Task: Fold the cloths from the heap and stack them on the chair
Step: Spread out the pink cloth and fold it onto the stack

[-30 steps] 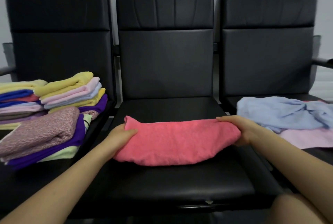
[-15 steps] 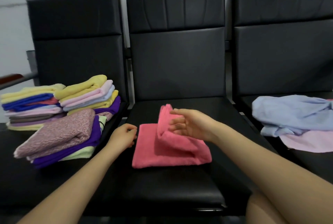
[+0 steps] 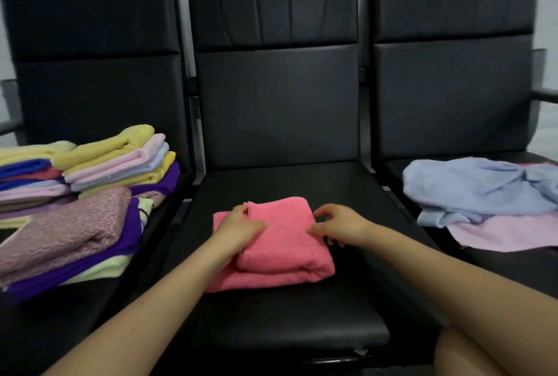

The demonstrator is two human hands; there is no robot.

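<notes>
From the head camera, the pink cloth (image 3: 280, 242) lies folded on the seat of the middle chair (image 3: 271, 309), dead centre in front of me, with an upper layer sitting on a wider lower layer that sticks out at the near edge.

My left hand (image 3: 238, 229) lies on the cloth's nine o'clock side. The fingers are curled over the edge of the top layer and the thumb lies across it, so I have a light hold on that fold. My right hand (image 3: 338, 224) is at the cloth's three o'clock side, fingers bent and spread. The thumb tip touches the fabric edge, the other fingertips arch above it, and I cannot tell whether they pinch anything.

At nine o'clock, on the left chair (image 3: 90, 79), are the folded stacks (image 3: 114, 161): yellow, pale pink, light blue and purple cloths at the back. A nearer pile (image 3: 69, 233) has a mauve speckled cloth on top, with purple and pale green under it.

At three o'clock, on the right chair (image 3: 453, 79), is the heap. A rumpled light blue cloth (image 3: 477, 188) rests on a flat lilac-pink cloth (image 3: 507, 230), well apart from my right hand.

My bare knee (image 3: 495, 354) shows at five o'clock.
</notes>
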